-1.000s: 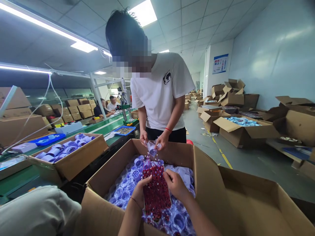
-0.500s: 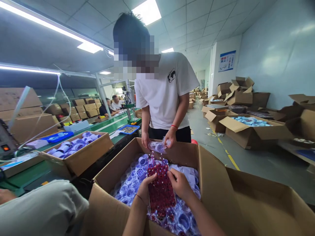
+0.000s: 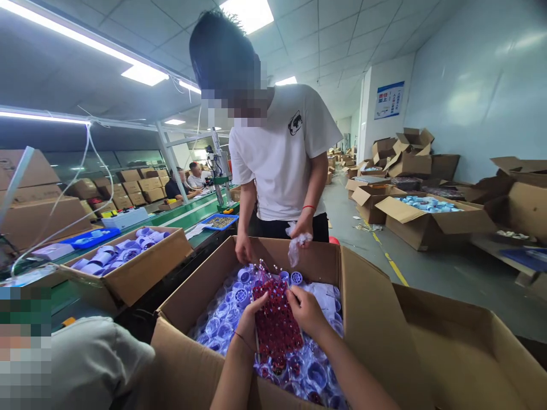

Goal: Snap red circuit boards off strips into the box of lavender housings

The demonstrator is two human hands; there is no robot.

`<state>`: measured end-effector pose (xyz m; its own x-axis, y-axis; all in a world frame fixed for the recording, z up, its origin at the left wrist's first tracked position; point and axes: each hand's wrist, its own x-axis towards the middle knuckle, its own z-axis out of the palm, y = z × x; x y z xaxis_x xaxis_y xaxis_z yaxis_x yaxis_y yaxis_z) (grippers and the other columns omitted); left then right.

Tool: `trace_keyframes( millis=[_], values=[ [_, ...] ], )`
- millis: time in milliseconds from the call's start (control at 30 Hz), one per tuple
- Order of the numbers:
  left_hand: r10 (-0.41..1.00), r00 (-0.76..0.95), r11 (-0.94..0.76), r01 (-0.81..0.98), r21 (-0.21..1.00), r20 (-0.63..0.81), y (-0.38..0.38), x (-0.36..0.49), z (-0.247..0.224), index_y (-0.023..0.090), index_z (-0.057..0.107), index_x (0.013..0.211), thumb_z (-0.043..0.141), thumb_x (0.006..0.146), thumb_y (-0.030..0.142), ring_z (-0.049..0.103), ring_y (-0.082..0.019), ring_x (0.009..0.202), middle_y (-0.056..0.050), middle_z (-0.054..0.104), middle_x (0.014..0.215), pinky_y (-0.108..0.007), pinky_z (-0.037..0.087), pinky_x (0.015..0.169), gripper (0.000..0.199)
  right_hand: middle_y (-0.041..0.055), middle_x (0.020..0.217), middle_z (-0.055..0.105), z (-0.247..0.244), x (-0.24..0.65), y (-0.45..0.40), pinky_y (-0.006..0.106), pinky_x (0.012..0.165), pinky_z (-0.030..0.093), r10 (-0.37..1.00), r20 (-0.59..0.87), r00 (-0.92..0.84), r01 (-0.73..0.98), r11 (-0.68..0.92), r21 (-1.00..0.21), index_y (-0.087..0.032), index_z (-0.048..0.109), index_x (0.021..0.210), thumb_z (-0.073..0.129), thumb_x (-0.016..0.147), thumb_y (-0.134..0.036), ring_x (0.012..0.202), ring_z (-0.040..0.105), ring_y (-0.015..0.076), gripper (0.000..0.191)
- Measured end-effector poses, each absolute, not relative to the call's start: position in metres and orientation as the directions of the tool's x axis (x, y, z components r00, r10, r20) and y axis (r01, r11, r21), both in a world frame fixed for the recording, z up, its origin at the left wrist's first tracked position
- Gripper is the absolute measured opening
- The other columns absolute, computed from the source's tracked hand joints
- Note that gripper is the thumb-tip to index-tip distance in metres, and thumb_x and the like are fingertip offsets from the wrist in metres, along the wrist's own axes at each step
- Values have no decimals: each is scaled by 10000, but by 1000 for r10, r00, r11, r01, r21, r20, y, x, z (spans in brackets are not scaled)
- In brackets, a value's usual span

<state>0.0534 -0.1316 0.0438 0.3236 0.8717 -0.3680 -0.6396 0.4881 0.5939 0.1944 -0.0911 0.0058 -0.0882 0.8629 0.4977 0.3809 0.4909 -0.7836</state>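
Note:
A dark red panel of small circuit boards, with thin wires and white-tipped ends standing up at its far edge, is held between my hands above an open cardboard box. My left hand grips its left side, thumb on top. The upper right edge is pinched by my right hand. Below lie many purple plastic cups in clear bags, with several red round pieces among them. Across the box, a co-worker holds a crumpled clear bag in one hand; the other hand hangs over the far rim.
Another carton of purple cups stands at left by a green conveyor. A blue tray of small parts sits farther along. An open carton lies at right. Someone's grey-clothed limb is close at lower left.
The co-worker's hands have moved apart. The clear bag with a part in it is now crumpled in one hand, while the other has dropped towards the box. My hands keep hold of the panel.

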Motion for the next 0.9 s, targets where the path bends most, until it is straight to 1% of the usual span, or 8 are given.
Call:
trace_keyframes(
  millis=[133,233,300,400,500,733,800,900],
  values=[
    [888,323,459,-671,582,-328,-133,54,46,76,661,1107,610,815,317,691,-337,932,-156,751,903,-478,514,890,382,-52,520,381,4,196,-91,262,528,266,902,421,-96,281,431,-858,-239,343,592,345,868,-546,531,376,131,413],
    [901,312,434,-694,575,-303,-132,54,46,74,679,1065,601,816,299,690,-330,936,-156,750,911,-467,508,903,344,-49,554,381,3,201,-93,264,550,295,927,354,-125,263,375,-889,-240,362,613,347,849,-596,564,386,139,427],
    [909,280,412,-706,576,-308,-130,54,45,72,695,1008,599,813,277,696,-324,918,-150,755,866,-460,508,904,298,-47,575,389,3,204,-95,266,563,309,933,324,-155,260,355,-898,-237,383,630,362,834,-609,584,390,142,424],
    [915,235,390,-719,576,-326,-129,55,44,71,710,900,610,801,236,711,-308,855,-133,752,746,-433,515,895,217,-50,582,389,3,208,-97,264,568,315,934,310,-176,266,348,-899,-235,401,648,386,823,-604,593,389,141,409],
    [915,231,390,-719,576,-331,-131,56,46,61,709,852,596,810,236,719,-299,797,-144,748,731,-422,528,870,213,-55,573,374,2,210,-98,258,559,314,932,298,-204,270,346,-898,-234,390,636,393,828,-586,585,377,134,401],
    [906,239,401,-745,533,-348,-132,54,50,65,696,980,581,819,252,720,-311,802,-135,750,729,-448,537,856,271,-56,576,374,6,216,-103,254,558,321,896,296,-331,230,381,-895,-222,392,617,421,853,-493,574,358,119,361],
    [906,252,406,-750,522,-341,-131,54,49,68,685,1027,582,818,253,717,-315,823,-135,753,753,-455,533,863,298,-58,574,358,8,216,-105,253,551,314,890,304,-341,221,390,-894,-222,378,608,417,857,-478,566,346,116,359],
    [908,270,404,-768,498,-320,-130,53,47,80,669,1077,587,806,234,713,-315,847,-131,758,806,-465,526,877,322,-62,557,323,8,214,-105,247,518,289,890,334,-310,216,408,-887,-224,346,591,415,858,-479,551,322,111,376]
  ],
)
